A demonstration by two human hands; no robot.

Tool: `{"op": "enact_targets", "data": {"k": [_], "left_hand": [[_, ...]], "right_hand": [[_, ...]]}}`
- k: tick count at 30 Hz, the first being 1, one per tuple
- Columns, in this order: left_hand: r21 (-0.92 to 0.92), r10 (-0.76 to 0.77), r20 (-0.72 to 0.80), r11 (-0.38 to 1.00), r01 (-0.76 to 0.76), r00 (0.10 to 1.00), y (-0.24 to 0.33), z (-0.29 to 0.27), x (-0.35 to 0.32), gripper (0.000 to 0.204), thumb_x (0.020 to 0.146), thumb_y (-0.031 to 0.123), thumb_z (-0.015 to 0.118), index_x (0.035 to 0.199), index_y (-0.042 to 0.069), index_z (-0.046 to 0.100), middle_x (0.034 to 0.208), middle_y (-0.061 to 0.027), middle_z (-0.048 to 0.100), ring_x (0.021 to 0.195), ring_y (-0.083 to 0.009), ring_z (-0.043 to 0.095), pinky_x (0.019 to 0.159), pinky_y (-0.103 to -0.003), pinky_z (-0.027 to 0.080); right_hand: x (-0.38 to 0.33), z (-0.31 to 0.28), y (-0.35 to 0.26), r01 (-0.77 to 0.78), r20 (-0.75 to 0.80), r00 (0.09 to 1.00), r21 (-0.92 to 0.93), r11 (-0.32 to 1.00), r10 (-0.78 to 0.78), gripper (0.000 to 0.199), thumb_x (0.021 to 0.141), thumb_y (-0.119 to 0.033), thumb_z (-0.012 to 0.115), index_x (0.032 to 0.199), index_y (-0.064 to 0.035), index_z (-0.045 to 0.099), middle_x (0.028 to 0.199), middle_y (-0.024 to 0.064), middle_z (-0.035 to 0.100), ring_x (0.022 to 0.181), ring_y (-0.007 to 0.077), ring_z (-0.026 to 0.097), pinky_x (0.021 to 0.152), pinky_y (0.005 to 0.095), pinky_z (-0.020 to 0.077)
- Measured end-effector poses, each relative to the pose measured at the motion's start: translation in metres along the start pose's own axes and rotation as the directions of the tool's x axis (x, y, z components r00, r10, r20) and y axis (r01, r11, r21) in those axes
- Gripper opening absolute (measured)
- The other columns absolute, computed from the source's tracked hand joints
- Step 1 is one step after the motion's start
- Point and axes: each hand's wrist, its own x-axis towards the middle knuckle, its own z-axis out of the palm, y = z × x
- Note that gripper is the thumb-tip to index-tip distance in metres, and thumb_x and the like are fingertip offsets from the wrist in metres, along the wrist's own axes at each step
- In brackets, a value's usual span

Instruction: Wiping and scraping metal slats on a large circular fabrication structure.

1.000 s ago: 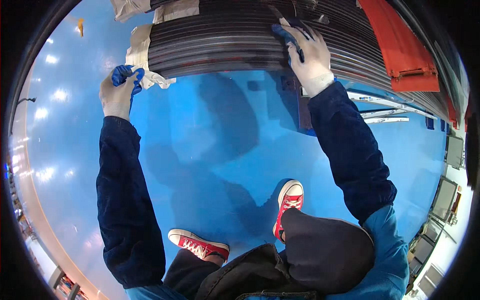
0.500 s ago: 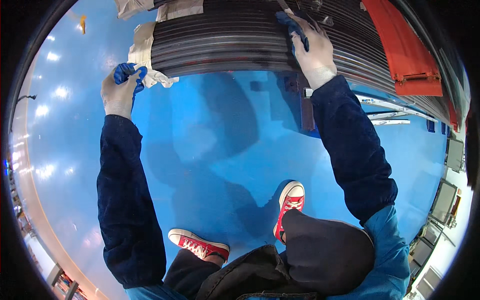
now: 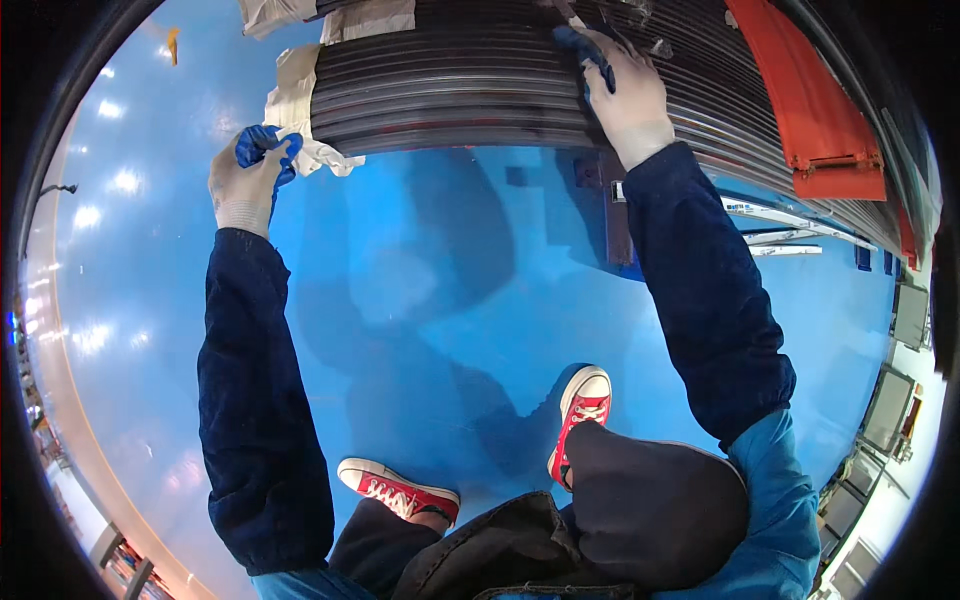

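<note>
A long bundle of dark metal rods (image 3: 450,85) lies across the top of the view above the blue floor. My right hand (image 3: 625,90), in a white glove with blue fingertips, rests flat on top of the rods with its fingers spread. My left hand (image 3: 250,170), gloved the same way, is curled at the bundle's left end, touching the white wrapping (image 3: 295,110) that hangs there. Whether it grips the wrapping I cannot tell.
An orange metal panel (image 3: 800,95) lies on the bundle at the right. My red shoes (image 3: 395,490) (image 3: 582,400) stand on the glossy blue floor (image 3: 420,300). A dark support block (image 3: 615,215) sits under the rods. Machines line the right rim.
My right hand has slid up and farther onto the rods. My left hand stays near the wrapping at the bundle's end.
</note>
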Motion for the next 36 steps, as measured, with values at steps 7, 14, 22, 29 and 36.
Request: {"op": "enact_targets", "data": {"k": [7,14,22,29,36], "left_hand": [[0.06,0.026,0.018,0.998,-0.027,1.0,0.0,-0.002,0.0,0.017,0.07,0.012,0.074,0.08,0.002,0.064,0.066,-0.0014,0.059,0.056,-0.009,0.053,0.053,-0.02,0.048],[0.008,0.161,-0.045,0.987,-0.161,0.986,-0.008,-0.003,0.008,0.046,0.072,0.034,0.071,0.102,0.002,0.058,0.081,-0.0074,0.065,0.071,-0.0157,0.06,0.066,-0.028,0.05],[0.597,0.191,-0.013,0.789,-0.145,0.982,0.031,0.04,0.011,0.064,0.072,0.053,0.061,0.113,0.005,0.05,0.087,-0.0147,0.066,0.083,-0.0344,0.063,0.073,-0.04,0.049],[0.586,0.33,0.028,0.759,-0.283,0.944,-0.004,-0.002,0.007,0.046,0.077,0.043,0.058,0.107,0.007,0.054,0.085,-0.0118,0.067,0.08,-0.0287,0.064,0.07,-0.037,0.049],[0.681,0.18,0.183,0.686,-0.257,0.966,0.009,-0.009,-0.017,0.027,0.082,0.032,0.055,0.094,0.008,0.061,0.081,-0.0071,0.067,0.075,-0.0248,0.064,0.067,-0.035,0.048]], "right_hand": [[0.011,0.004,0.006,-0.123,-0.036,0.991,0.08,0.989,0.126,0.035,0.084,-0.024,0.049,0.119,-0.02,0.055,0.108,0.0088,0.063,0.097,0.0308,0.058,0.083,0.0366,0.045],[0.023,0.02,0.017,-0.199,0.305,0.918,-0.195,0.96,0.253,0.035,0.086,-0.028,0.048,0.12,-0.0205,0.055,0.107,0.01,0.063,0.095,0.0315,0.059,0.079,0.0375,0.0461],[0.001,0.013,0.033,-0.325,0.152,0.933,-0.035,0.945,0.326,0.04,0.088,-0.026,0.049,0.127,-0.018,0.05,0.112,0.0112,0.061,0.101,0.0304,0.058,0.084,0.0335,0.0452],[-0.061,-0.031,-0.065,-0.408,0.211,0.906,0.665,0.626,0.366,0.044,0.085,-0.003,0.051,0.128,-0.0008,0.044,0.098,0.0166,0.063,0.091,0.026,0.061,0.082,0.0302,0.0472],[-0.038,-0.045,-0.14,-0.829,0.828,0.558,0.559,-0.008,0.042,0.024,0.088,-0.008,0.05,0.109,0.0,0.057,0.083,0.0113,0.065,0.079,0.017,0.061,0.074,0.0251,0.0475]]}}
